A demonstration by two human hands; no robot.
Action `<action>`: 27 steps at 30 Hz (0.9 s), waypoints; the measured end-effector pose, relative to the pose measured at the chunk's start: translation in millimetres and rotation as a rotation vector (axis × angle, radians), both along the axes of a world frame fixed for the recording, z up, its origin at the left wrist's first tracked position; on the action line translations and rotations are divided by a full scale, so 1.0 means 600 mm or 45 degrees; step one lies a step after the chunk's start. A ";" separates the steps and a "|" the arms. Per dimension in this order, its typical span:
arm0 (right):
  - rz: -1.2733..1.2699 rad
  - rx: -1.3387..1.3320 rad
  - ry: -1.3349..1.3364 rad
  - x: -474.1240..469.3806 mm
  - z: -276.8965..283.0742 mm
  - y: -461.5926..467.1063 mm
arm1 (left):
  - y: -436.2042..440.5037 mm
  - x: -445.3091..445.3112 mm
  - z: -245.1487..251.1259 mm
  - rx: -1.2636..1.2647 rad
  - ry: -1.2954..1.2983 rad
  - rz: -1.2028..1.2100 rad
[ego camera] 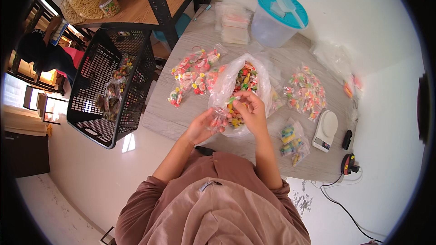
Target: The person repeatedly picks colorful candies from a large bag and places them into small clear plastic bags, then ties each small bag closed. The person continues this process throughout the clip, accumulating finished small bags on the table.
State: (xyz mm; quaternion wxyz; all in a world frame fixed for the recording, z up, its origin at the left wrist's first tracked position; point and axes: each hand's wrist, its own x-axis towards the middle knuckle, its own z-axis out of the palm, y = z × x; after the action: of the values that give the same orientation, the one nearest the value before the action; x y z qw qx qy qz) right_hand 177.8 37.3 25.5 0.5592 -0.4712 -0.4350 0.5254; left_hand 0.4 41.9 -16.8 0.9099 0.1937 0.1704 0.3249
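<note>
My left hand [201,126] holds a small clear plastic bag [218,119] with some reddish wrapped candy inside. Close beside it, my right hand [252,110] pinches a green-and-white wrapped candy [233,99] between thumb and fingers. Both hands are over the near end of a large white plastic bag [218,92], which lies open and is full of colourful wrapped candies [247,76]. Left of it lie several filled candy packets [196,68]. A heap of packed candies [306,92] sits to its right, and smaller packets with blue and yellow contents [291,139] lie nearer me.
A lidded plastic tub [276,23] with a scoop on top and a stack of clear bags [233,23] stand at the back. At right are a kitchen scale [326,131] and a cable reel [347,164]. A black crate [114,139] holds packets at left; a person [47,54] is beyond.
</note>
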 end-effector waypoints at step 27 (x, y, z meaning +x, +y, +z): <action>0.501 0.005 -0.473 0.039 0.007 -0.041 | -0.023 0.012 0.005 0.043 0.165 -0.369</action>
State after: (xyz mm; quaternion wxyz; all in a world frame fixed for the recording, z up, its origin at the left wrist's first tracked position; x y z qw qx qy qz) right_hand 201.1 12.8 30.0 0.3577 -0.4648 -0.6145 0.5276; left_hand 7.7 28.1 -14.1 0.9310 0.2522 0.1934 0.1798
